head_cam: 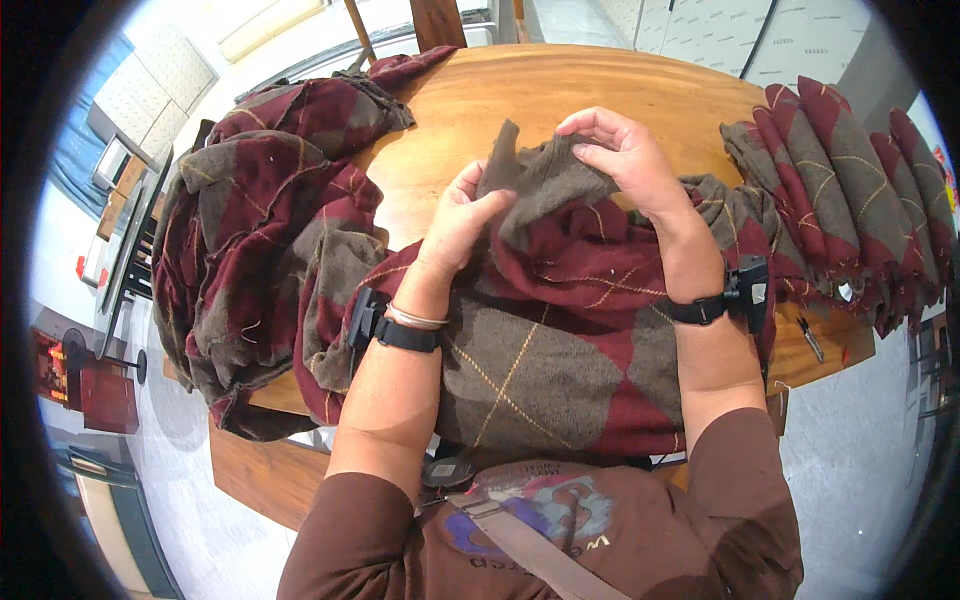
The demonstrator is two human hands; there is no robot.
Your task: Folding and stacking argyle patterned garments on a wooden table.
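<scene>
An argyle knit garment, grey-brown and maroon with yellow lines, lies across the table's front edge and the person's lap. Its ribbed grey-brown edge is raised between both hands. My left hand pinches the edge's left part between thumb and fingers. Farther right, my right hand grips the same edge between thumb and fingertips. Both wrists wear black straps with small devices.
A heap of similar argyle knitwear covers the wooden table's left side. Several folded or rolled argyle pieces stand in a row at the right. Small thread snips lie near the front right edge.
</scene>
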